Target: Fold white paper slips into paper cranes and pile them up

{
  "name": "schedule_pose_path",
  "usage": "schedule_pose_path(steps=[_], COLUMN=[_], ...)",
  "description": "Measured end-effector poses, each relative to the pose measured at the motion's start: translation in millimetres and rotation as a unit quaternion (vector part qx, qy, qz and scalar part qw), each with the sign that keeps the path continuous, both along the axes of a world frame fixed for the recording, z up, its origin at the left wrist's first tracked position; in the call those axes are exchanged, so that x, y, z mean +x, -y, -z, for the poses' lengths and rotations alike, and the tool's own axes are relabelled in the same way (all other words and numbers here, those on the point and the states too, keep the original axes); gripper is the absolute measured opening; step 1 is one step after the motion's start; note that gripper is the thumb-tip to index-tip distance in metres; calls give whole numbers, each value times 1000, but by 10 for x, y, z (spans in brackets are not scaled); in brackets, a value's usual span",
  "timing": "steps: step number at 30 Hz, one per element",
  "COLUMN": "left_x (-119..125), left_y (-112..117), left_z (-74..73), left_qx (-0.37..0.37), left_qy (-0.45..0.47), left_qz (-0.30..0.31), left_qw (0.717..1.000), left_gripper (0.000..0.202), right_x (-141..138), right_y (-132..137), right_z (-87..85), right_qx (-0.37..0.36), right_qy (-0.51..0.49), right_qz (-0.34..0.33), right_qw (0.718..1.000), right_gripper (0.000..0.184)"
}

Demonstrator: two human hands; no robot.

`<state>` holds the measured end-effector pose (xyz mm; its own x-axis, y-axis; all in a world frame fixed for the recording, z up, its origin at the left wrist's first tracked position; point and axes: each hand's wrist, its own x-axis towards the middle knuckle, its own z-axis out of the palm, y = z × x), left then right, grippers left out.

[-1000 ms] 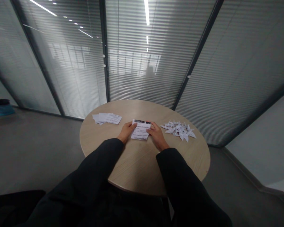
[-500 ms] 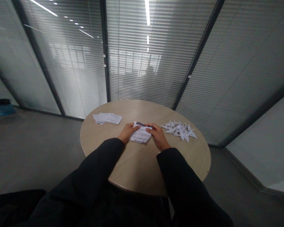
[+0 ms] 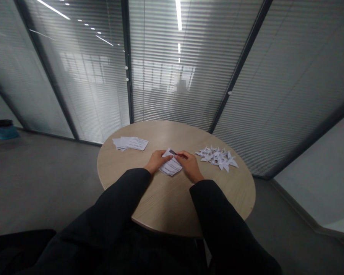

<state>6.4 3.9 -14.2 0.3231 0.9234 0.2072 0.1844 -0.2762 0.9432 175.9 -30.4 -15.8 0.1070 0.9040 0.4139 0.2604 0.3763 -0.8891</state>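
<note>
Between my hands is a small printed sheet of paper [image 3: 171, 167], white with dark lines of text and a dark patch at its top edge. My left hand [image 3: 155, 160] grips its left side, thumb on top. My right hand [image 3: 189, 164] pinches the upper right edge with thumb and fingers. The fingers under the paper are hidden. To the right lies a heap of folded white paper pieces [image 3: 218, 157] with pointed tips. A loose stack of printed paper sheets [image 3: 130, 143] rests at the left.
Everything lies on a round light-wood table [image 3: 166, 214]. Behind it stands a glass partition with blinds [image 3: 172, 103] and dark frames. A blue bin [image 3: 2, 130] is on the floor at far left. A white wall [image 3: 321, 172] rises at the right.
The paper in my hands has turned so that a corner now points up and another down. My right fingers have curled in closer to its top edge. The stack and heap are unchanged.
</note>
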Motion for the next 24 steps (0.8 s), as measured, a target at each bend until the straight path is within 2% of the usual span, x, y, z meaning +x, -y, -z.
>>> schedule_pose_path(steps=[5, 9, 16, 24], left_x=[16, 36, 25, 26], left_y=[-5, -24, 5, 19], left_z=[20, 60, 35, 23], left_qx=[-17, -48, -88, -74], left_qy=[-28, 14, 92, 94], left_qz=[-11, -11, 2, 18], left_qw=[999, 999, 992, 993], left_gripper=[31, 30, 34, 35], right_x=[-7, -8, -7, -19], right_y=[28, 51, 69, 97], right_z=[-29, -62, -74, -99], right_qx=[66, 123, 150, 153], right_qy=[83, 117, 161, 186], right_qz=[50, 78, 51, 40], right_qw=[993, 982, 974, 970], right_gripper=[20, 16, 13, 12])
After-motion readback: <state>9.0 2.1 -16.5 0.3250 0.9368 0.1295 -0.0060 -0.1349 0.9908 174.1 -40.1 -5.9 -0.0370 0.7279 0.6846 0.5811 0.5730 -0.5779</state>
